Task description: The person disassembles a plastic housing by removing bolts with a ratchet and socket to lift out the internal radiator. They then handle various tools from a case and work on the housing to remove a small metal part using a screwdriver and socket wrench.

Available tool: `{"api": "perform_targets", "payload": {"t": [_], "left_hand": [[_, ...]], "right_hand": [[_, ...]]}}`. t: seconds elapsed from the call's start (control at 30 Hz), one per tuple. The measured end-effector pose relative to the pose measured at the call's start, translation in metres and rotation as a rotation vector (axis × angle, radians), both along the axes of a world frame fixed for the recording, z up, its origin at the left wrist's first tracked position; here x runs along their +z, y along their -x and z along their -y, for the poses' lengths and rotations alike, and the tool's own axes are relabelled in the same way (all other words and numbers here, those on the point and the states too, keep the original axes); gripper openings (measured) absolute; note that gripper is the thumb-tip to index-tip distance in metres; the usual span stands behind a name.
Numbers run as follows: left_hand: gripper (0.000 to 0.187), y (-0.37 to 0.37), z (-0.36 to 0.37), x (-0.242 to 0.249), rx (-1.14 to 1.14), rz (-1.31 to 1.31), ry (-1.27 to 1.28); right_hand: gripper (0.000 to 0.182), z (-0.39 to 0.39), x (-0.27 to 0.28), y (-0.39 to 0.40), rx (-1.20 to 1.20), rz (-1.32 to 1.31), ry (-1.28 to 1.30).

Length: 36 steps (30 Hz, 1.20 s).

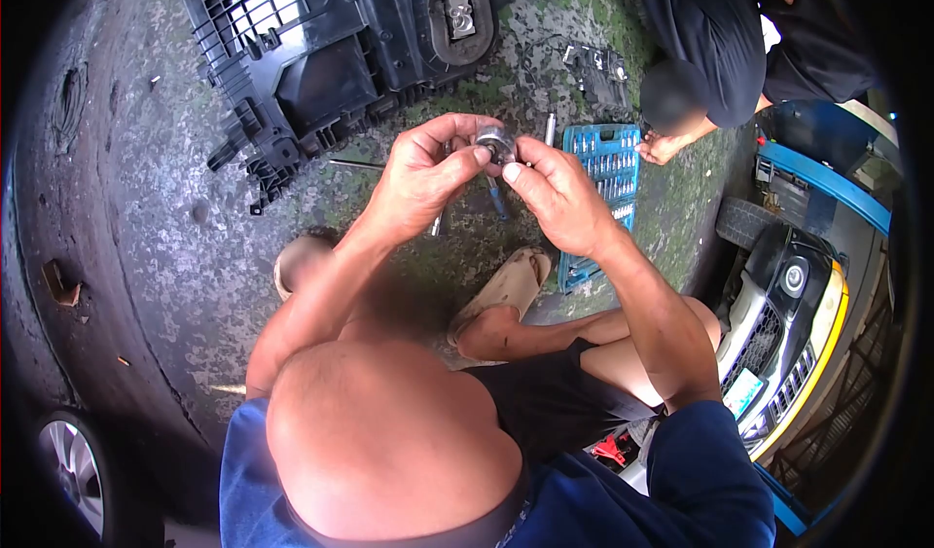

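Observation:
A small, shiny round metal part (495,143) is held up between both hands, over the floor. My left hand (428,168) pinches its left side with thumb and fingers. On the other side, the thumb and fingertips of my right hand (562,193) close on the same part. The fingers cover some of it, so its exact kind is hidden. Just below the hands, a thin tool with a blue handle (497,199) shows. An open blue socket set case (605,183), filled with rows of metal sockets, lies to the right of my right hand.
A large black plastic housing (326,71) lies on the stained floor ahead. Metal rods (356,164) lie close to it. At upper right, another person (715,52) crouches with a hand (663,147) at the case. A car front (778,324) is at right, a wheel (73,470) lower left.

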<state>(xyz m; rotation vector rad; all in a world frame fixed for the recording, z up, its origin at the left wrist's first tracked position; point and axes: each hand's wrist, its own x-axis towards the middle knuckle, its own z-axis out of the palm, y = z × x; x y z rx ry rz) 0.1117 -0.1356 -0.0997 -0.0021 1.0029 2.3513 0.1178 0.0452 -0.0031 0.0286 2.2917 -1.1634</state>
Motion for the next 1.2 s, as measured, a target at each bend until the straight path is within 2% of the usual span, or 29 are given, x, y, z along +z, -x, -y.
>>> {"api": "perform_targets", "payload": {"t": [0.1, 0.2, 0.3, 0.4, 0.5, 0.6, 0.73, 0.83, 0.9, 1.1, 1.2], "left_hand": [[0.031, -0.001, -0.002, 0.000, 0.025, -0.037, 0.072], [0.029, -0.003, -0.014, -0.009, 0.123, -0.146, 0.191], [0.029, -0.004, -0.016, -0.008, 0.079, -0.066, 0.201], [0.030, -0.003, -0.017, -0.005, 0.050, -0.046, 0.199], [0.035, 0.000, -0.014, 0.004, 0.030, 0.046, 0.142], [0.040, 0.005, -0.006, -0.018, -0.018, 0.233, 0.066], [0.034, 0.000, 0.005, -0.036, 0.122, 0.495, -0.029], [0.040, -0.014, 0.016, -0.057, 0.173, 0.614, -0.029], [0.038, -0.021, 0.018, -0.060, 0.191, 0.651, -0.046], [0.021, -0.036, 0.015, -0.062, 0.168, 0.656, -0.070], [0.020, -0.038, 0.010, -0.058, 0.145, 0.661, -0.045]], "right_hand": [[0.023, -0.002, -0.005, -0.001, 0.098, -0.157, -0.091], [0.025, 0.009, -0.001, -0.006, 0.044, -0.163, -0.172], [0.023, 0.007, -0.007, -0.007, 0.041, -0.164, -0.194], [0.021, 0.000, -0.021, -0.012, -0.062, -0.135, -0.075], [0.023, -0.009, -0.019, -0.007, -0.274, 0.272, 0.156], [0.024, -0.018, -0.021, -0.001, -0.411, 0.401, 0.322], [0.029, -0.036, -0.030, -0.004, -0.527, 0.485, 0.403], [0.040, -0.047, -0.038, -0.007, -0.572, 0.610, 0.527], [0.047, -0.040, -0.034, -0.004, -0.609, 0.638, 0.537], [0.049, -0.040, -0.036, -0.003, -0.603, 0.655, 0.501], [0.049, -0.046, -0.047, -0.009, -0.572, 0.684, 0.562]]}}
